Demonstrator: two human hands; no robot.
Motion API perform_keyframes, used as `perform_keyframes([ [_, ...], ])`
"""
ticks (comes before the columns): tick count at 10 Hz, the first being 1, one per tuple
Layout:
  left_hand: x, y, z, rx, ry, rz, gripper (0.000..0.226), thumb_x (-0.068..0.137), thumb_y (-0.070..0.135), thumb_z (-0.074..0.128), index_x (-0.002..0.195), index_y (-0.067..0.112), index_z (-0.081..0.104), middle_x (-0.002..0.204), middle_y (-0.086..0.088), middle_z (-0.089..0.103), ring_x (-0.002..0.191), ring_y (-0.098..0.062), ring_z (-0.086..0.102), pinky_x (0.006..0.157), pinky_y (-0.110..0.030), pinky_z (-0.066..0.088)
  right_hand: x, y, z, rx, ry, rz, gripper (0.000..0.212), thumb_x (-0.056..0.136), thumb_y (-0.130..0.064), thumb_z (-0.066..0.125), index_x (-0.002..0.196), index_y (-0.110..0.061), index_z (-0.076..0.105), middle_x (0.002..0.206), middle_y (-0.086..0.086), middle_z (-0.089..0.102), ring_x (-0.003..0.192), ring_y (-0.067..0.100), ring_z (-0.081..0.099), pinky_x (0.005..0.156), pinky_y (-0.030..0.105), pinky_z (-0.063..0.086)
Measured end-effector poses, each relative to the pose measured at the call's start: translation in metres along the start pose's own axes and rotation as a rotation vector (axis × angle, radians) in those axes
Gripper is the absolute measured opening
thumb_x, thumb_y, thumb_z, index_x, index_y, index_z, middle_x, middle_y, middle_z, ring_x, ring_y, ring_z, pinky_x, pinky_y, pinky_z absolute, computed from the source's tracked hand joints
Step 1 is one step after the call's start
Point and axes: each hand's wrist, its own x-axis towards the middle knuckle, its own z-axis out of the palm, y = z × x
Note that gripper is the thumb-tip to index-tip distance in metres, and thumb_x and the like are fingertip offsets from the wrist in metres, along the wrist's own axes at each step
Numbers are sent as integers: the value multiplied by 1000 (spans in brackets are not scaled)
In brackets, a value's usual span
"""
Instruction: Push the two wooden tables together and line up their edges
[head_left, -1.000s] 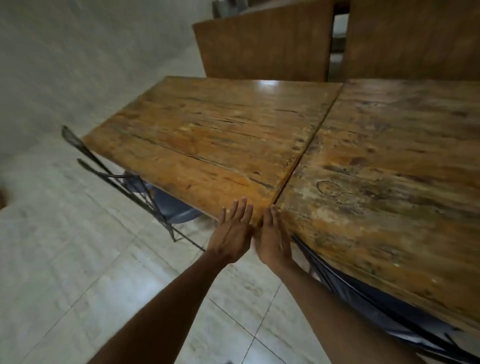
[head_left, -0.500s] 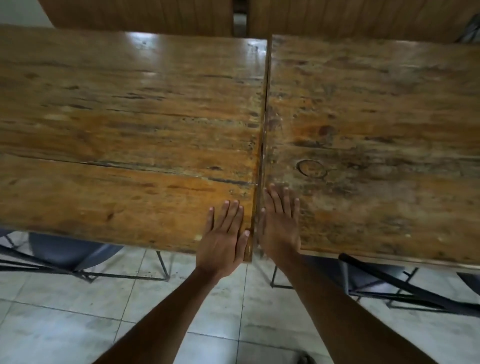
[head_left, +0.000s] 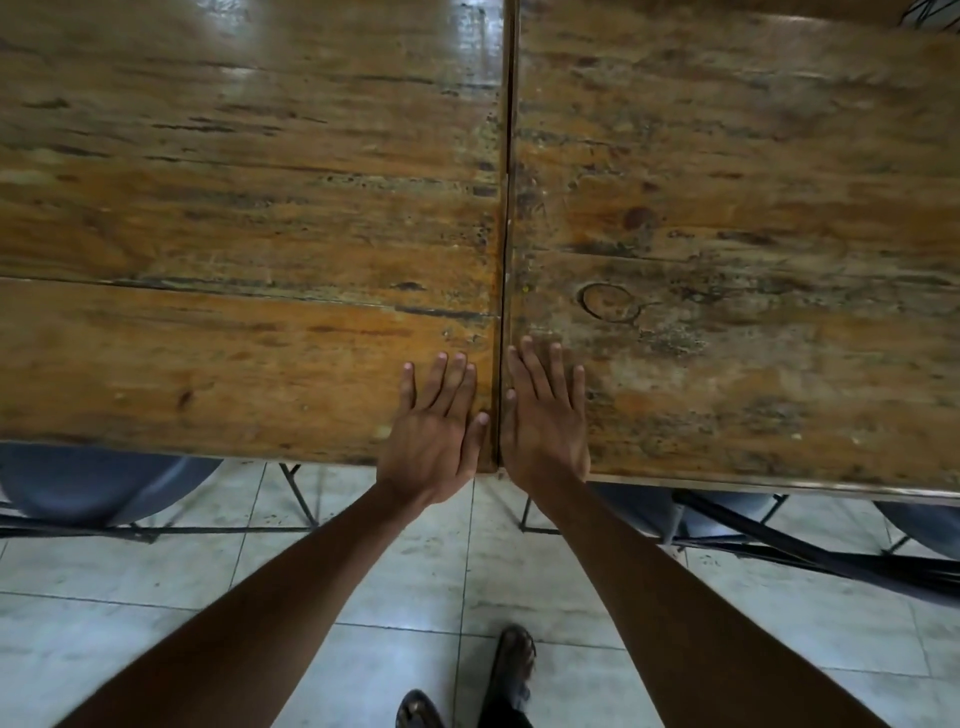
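Observation:
Two worn wooden tables stand side by side, the left table (head_left: 234, 234) and the right table (head_left: 753, 208), with a thin dark seam running between them from top to bottom. My left hand (head_left: 434, 431) lies flat, fingers spread, on the near corner of the left table. My right hand (head_left: 545, 415) lies flat on the near corner of the right table, just across the seam. Both palms rest at the front edges and hold nothing. The right table's front edge sits slightly nearer to me than the left one's.
Grey-blue chairs with black metal frames are tucked under the left table (head_left: 88, 488) and under the right table (head_left: 727, 519). Pale floor tiles (head_left: 130, 623) lie below. My feet (head_left: 511, 670) stand close to the seam.
My view has moved closer and more squarely over the seam. Both hands have stayed flat on the near corners and slid a little further onto the tabletops.

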Motion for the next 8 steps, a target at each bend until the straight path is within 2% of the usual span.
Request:
perform_keyframes([
  [3,6,1,0,-41,-23,-53,60,106,42,16,154,6,27,163,-14,30,155,-29,14,123,-60,9,1,1,3,-4,-6,-6,55,105,-31,18,160,-21,17,170,-1,9,157,24,-4,126,50,1],
  [4,9,4,-13,-20,-115,-79,61,105,41,12,156,9,21,166,-12,23,156,-28,9,124,-58,6,1,0,-1,-5,-42,-21,57,104,-32,13,160,-21,14,170,-2,5,157,24,-6,126,51,1],
  [5,13,11,-41,57,-321,-105,60,105,39,13,158,13,8,170,-8,6,156,-28,-4,124,-56,0,3,3,-8,4,-175,-27,58,105,-34,17,161,-20,9,170,-2,-1,156,26,-10,125,51,-7],
  [6,16,30,-81,126,-433,-81,61,106,39,19,159,13,5,169,-12,-2,154,-39,-7,122,-63,0,18,5,-20,-40,-363,39,65,104,-42,25,161,-19,4,171,1,-5,156,28,-10,125,55,-3],
  [7,4,31,-138,184,-369,-90,64,105,40,26,158,7,10,168,-18,7,154,-43,3,121,-65,6,28,-27,-39,21,-390,89,78,99,-55,37,160,-15,9,170,8,7,156,32,5,123,57,11],
  [8,-2,19,-194,252,-268,-125,62,106,39,28,157,6,15,168,-19,10,154,-41,5,121,-63,9,28,-70,-74,-18,-259,-1,75,97,-59,25,158,-15,22,166,14,23,152,38,19,122,56,16],
])
